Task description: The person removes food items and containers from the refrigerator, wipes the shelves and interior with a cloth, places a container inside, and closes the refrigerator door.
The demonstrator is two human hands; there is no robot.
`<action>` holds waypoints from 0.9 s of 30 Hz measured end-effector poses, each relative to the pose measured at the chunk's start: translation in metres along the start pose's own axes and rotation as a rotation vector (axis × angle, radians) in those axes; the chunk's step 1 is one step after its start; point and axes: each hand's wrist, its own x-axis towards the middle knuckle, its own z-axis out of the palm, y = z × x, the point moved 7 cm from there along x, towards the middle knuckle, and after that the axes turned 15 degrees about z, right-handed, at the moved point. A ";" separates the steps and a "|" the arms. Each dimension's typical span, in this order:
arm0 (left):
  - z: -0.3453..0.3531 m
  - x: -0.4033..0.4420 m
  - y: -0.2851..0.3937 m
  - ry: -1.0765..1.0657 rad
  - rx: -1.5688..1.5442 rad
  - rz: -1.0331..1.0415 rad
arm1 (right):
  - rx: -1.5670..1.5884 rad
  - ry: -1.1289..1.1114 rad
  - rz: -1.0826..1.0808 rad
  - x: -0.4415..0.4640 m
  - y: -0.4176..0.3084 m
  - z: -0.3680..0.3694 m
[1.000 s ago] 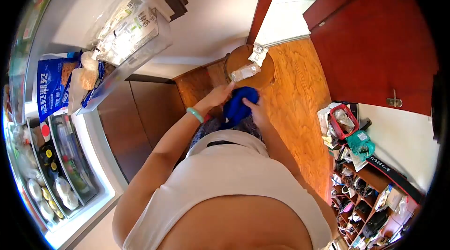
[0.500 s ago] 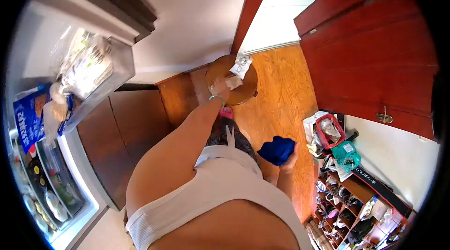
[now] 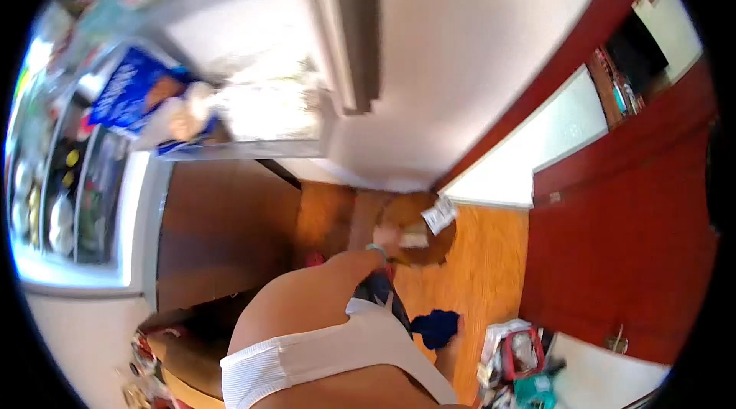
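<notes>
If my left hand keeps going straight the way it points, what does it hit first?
Most likely the pale packet lying on the round brown stool. Blur and the steep view hide whether the left hand is touching it.

Red door (image 3: 613, 233), perhaps teal bag (image 3: 534, 391)

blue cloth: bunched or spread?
Bunched: the blue cloth shows as a compact, uneven clump in the right hand, with no flat sheet visible.
</notes>
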 end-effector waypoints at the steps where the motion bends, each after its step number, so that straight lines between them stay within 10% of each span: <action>1: -0.052 -0.033 0.025 -0.009 -0.173 0.120 | -0.042 -0.042 0.038 0.006 -0.005 0.005; 12: -0.251 -0.179 0.040 0.478 -1.164 0.337 | -0.455 -0.225 -0.126 0.020 -0.012 0.242; 16: -0.319 -0.231 0.032 0.595 -1.637 0.317 | -1.280 -0.298 -1.295 -0.080 0.000 0.386; 20: -0.371 -0.286 0.029 0.514 -1.605 0.575 | -1.444 -0.404 -1.670 -0.106 0.035 0.438; 24: -0.429 -0.345 0.016 0.654 -1.256 0.552 | -1.064 -0.229 -1.685 -0.114 0.019 0.475; 27: -0.477 -0.391 0.017 0.772 -1.050 0.658 | -0.616 -0.185 -1.032 -0.072 -0.007 0.489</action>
